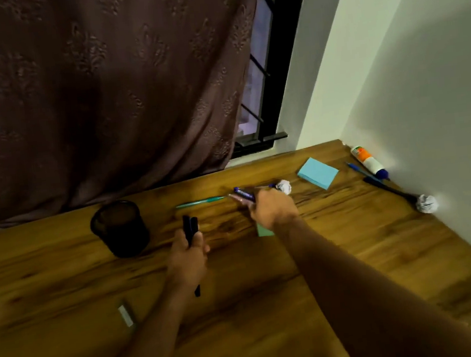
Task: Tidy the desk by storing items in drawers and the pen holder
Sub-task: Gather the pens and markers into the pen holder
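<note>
Black and bundled, the pens [190,227] stood upright in the left hand [188,255], whose fingers were curled round their lower halves, one tip poking out below the wrist. The bunch hung just right of the mesh pen holder [119,228], near it but not over its mouth. Further back on the wooden desk [63,271], the right hand [272,206] reached forward with its arm stretched out long, and its fingers were closed on a blue pen [243,194], with a pinkish one seemingly alongside; blur hid the exact pinch.

Pens like these looked light, stiff and a little slick, so I judged a grip near the middle would keep them from pivoting or sliding out of a bunch. A teal pen [200,202] lay loose just left of the right hand.

Paper pads [318,172] would be light but could fan open, best taken by the edges. Crumpled paper balls [284,186] would be soft and weightless. By the wall lay a glue tube [369,161], likely rigid and rollable, so better taken round its body.
</note>
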